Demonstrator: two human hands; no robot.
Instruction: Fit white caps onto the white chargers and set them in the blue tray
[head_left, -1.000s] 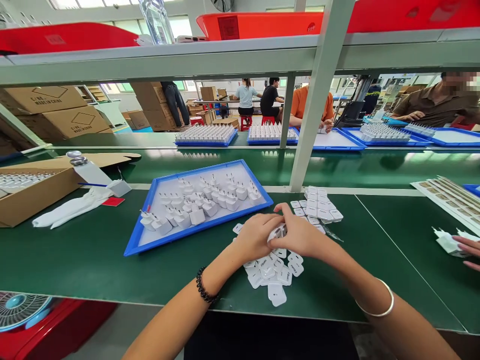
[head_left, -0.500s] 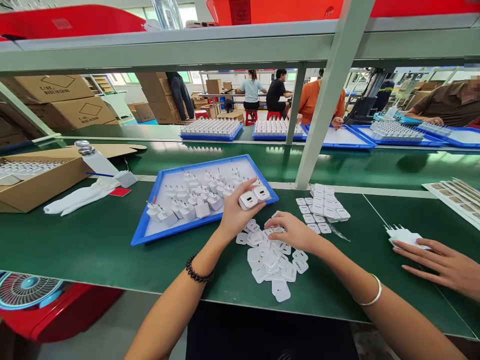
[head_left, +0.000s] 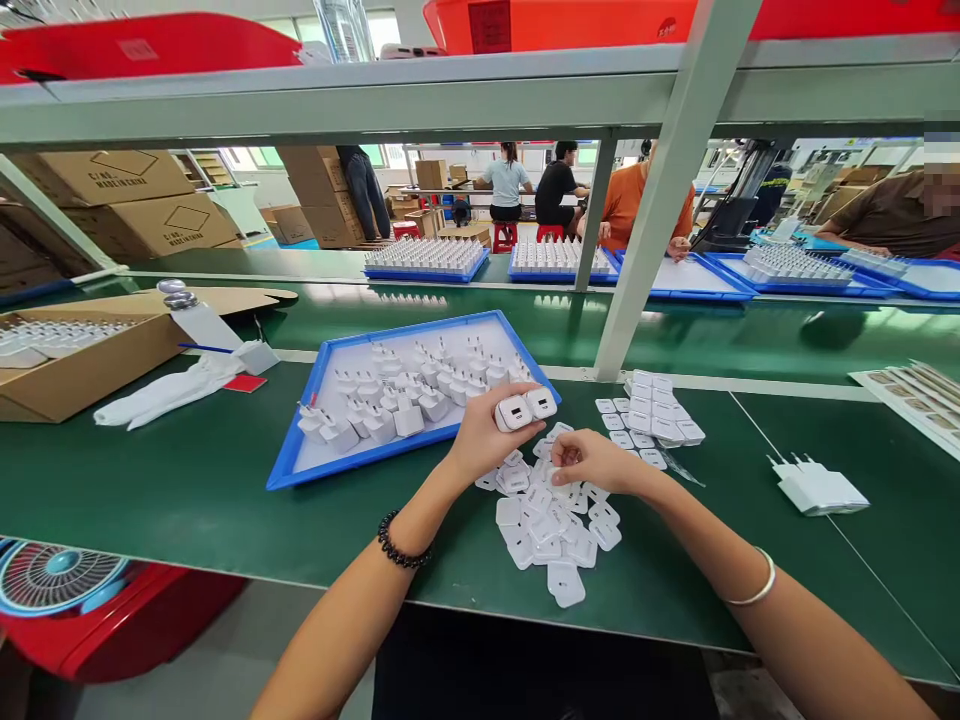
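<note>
My left hand (head_left: 480, 440) is closed around two white charger plugs (head_left: 525, 408), held side by side with their port faces up, just off the near right corner of the blue tray (head_left: 300, 462). That tray holds several more white chargers (head_left: 405, 395). My right hand (head_left: 592, 460) is pinched over a loose pile of white film stickers (head_left: 547, 520) on the green bench, fingertips on one piece. A neat sheet of the same stickers (head_left: 652, 415) lies to the right of the pile.
A cardboard box of chargers (head_left: 67, 360) and a white cloth (head_left: 157, 395) sit at the left. A small stack of white chargers (head_left: 817, 488) lies at the right. A grey post (head_left: 645, 250) rises behind the tray. Other workers sit beyond the conveyor. A red fan (head_left: 67, 590) sits below left.
My left hand has drawn the two chargers back from the tray toward my right hand. Another person's hand at the right has left, leaving a stack of chargers there.
</note>
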